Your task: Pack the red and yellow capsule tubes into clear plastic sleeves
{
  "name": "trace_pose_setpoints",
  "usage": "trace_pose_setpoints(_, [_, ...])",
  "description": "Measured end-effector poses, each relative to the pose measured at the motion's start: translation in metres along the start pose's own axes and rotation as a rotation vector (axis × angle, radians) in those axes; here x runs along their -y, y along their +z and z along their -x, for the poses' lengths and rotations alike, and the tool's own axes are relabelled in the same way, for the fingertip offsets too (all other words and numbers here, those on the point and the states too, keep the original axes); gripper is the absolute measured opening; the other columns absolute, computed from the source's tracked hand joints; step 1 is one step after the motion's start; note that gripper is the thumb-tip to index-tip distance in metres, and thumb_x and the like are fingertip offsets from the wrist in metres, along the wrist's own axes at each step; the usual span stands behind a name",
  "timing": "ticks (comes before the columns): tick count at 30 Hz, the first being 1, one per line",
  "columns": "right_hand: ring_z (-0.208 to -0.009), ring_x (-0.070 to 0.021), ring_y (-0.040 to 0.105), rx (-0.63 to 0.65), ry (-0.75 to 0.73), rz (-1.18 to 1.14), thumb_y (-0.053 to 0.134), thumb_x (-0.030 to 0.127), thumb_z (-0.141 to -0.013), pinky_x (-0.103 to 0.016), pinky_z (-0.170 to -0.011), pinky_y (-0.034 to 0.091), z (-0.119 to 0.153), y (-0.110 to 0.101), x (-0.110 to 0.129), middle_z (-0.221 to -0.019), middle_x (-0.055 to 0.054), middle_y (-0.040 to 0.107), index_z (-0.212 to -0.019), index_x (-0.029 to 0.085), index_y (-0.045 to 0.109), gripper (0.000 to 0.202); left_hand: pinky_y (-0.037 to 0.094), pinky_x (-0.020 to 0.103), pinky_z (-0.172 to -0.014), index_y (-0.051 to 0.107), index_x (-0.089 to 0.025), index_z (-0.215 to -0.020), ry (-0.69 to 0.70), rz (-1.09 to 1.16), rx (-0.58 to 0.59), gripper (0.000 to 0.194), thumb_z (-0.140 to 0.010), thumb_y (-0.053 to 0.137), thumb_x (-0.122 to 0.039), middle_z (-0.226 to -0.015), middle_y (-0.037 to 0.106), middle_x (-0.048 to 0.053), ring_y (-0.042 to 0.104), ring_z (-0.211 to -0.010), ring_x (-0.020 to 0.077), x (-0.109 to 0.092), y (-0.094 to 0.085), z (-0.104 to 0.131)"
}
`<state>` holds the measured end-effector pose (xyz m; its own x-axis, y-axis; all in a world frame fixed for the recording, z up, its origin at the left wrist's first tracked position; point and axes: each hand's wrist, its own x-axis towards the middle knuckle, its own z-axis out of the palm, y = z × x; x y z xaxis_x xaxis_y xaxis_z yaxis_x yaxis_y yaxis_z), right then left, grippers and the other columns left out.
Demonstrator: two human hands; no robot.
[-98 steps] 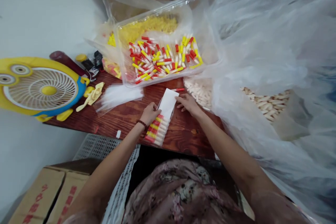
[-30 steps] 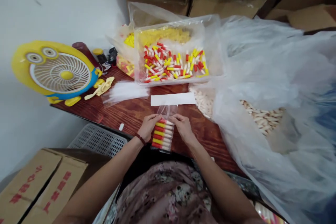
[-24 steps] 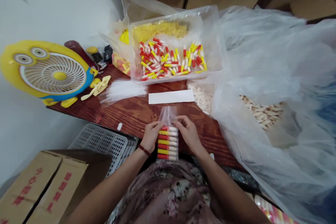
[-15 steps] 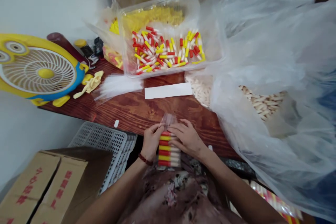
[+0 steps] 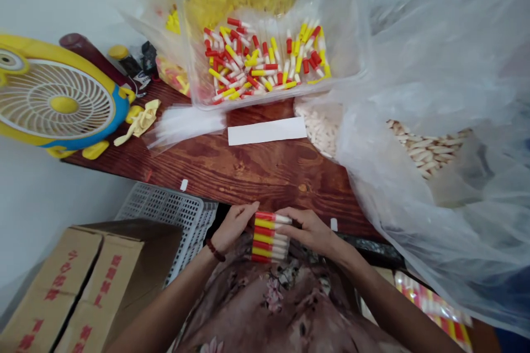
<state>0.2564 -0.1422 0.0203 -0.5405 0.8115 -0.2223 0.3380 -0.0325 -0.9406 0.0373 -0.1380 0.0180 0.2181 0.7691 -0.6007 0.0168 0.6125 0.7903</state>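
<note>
A flat clear pack of sticks is held upright at the table's front edge, its sticks stacked in a row with red and yellow ends at the left and whitish ends at the right. My left hand, with a dark red bead bracelet at the wrist, is closed at the pack's upper left corner. From the other side, my right hand grips the pack, its fingers over the whitish ends and the thumb hidden. Behind them lies a blank white strip on the table.
A clear plastic bin of loose red and yellow sticks stands at the back. Clear bags lie left of the strip, near a yellow fan. Big plastic sacks with pale pieces fill the right. A carton and grey basket sit lower left.
The clear flap above the sticks no longer stands up between my hands. My left hand has shifted left, my right hand slightly right and down. The view has tilted down a little.
</note>
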Motion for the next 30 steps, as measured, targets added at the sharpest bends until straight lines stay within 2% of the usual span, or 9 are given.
trace_pose_setpoints(4, [-0.083,-0.0172,0.060,-0.111,0.099,-0.133,0.058,0.040,-0.089,-0.026,-0.074,0.045,0.002,0.000,-0.012,-0.091,-0.002,0.068,-0.102,0.018,0.067,0.027,0.047,0.026,-0.082,0.068,-0.014,-0.079,0.221,-0.161,0.051,0.044,-0.080,0.061,-0.057,-0.094,0.062,0.008,0.056,-0.092,0.0189,0.008,0.004,0.000])
trace_pose_setpoints(8, [-0.077,-0.0149,0.057,-0.219,0.153,-0.217,0.060,0.040,-0.086,-0.025,-0.068,0.043,-0.005,-0.009,-0.019,-0.086,0.000,0.064,-0.105,0.018,0.063,0.029,0.045,0.026,-0.072,0.067,-0.014,-0.084,0.197,-0.253,0.060,0.037,-0.076,0.066,-0.050,-0.081,0.064,0.006,0.056,-0.075,0.0174,0.017,0.013,-0.011])
trace_pose_setpoints(11, [-0.069,-0.0124,0.053,-0.244,0.148,-0.262,0.060,0.040,-0.086,-0.023,-0.062,0.040,-0.014,-0.015,-0.021,-0.080,0.002,0.060,-0.104,0.019,0.059,0.028,0.044,0.027,-0.070,0.069,-0.013,-0.085,0.159,-0.311,0.032,0.035,-0.077,0.063,-0.046,-0.080,0.066,0.007,0.058,-0.074,0.0185,0.016,0.012,-0.015])
trace_pose_setpoints(15, [-0.072,-0.0127,0.054,-0.291,0.114,-0.292,0.060,0.043,-0.085,-0.023,-0.064,0.041,-0.023,-0.021,-0.027,-0.082,0.001,0.061,-0.096,0.018,0.060,0.027,0.045,0.027,-0.068,0.065,-0.017,-0.110,0.187,-0.330,-0.018,0.042,-0.077,0.064,-0.042,-0.082,0.068,0.006,0.061,-0.075,0.0196,0.004,0.017,-0.015])
trace_pose_setpoints(19, [-0.071,-0.0155,0.058,-0.487,0.186,-0.330,0.064,0.047,-0.078,-0.027,-0.066,0.045,-0.024,-0.044,-0.039,-0.081,0.000,0.064,-0.101,0.018,0.057,0.037,0.045,0.026,-0.073,0.056,-0.021,-0.123,0.291,-0.453,-0.004,0.050,-0.075,0.068,-0.029,-0.093,0.069,0.004,0.063,-0.082,0.0196,-0.019,0.045,-0.041])
trace_pose_setpoints(21, [-0.072,-0.0182,0.060,-0.646,0.247,-0.183,0.063,0.046,-0.078,-0.030,-0.067,0.047,-0.019,-0.062,-0.042,-0.080,-0.002,0.065,-0.107,0.018,0.056,0.041,0.044,0.026,-0.071,0.059,-0.020,-0.114,0.302,-0.490,0.038,0.041,-0.074,0.068,-0.024,-0.090,0.068,0.004,0.062,-0.079,0.0194,-0.030,0.065,-0.065])
trace_pose_setpoints(24, [-0.085,-0.0243,0.063,-0.806,0.290,0.268,0.057,0.041,-0.083,-0.037,-0.077,0.048,-0.006,-0.081,-0.039,-0.091,-0.009,0.069,-0.113,0.019,0.059,0.038,0.043,0.027,-0.070,0.059,-0.018,-0.111,0.304,-0.604,0.045,0.041,-0.072,0.071,-0.022,-0.085,0.067,0.006,0.063,-0.080,0.0220,-0.044,0.096,-0.102])
trace_pose_setpoints(27, [-0.087,-0.0279,0.066,-0.813,0.326,0.587,0.049,0.040,-0.089,-0.040,-0.080,0.049,0.004,-0.085,-0.034,-0.101,-0.014,0.071,-0.119,0.021,0.062,0.037,0.045,0.030,-0.075,0.055,-0.016,-0.114,0.328,-0.705,0.062,0.042,-0.076,0.069,-0.023,-0.096,0.069,0.011,0.064,-0.090,0.0260,-0.055,0.119,-0.124])
trace_pose_setpoints(30, [-0.101,-0.0286,0.065,-0.788,0.191,0.703,0.040,0.036,-0.094,-0.041,-0.086,0.050,0.004,-0.080,-0.042,-0.118,-0.014,0.067,-0.120,0.021,0.063,0.038,0.046,0.034,-0.077,0.051,-0.012,-0.119,0.344,-0.852,0.045,0.043,-0.080,0.064,-0.025,-0.102,0.068,0.017,0.066,-0.094,0.0309,-0.064,0.133,-0.129])
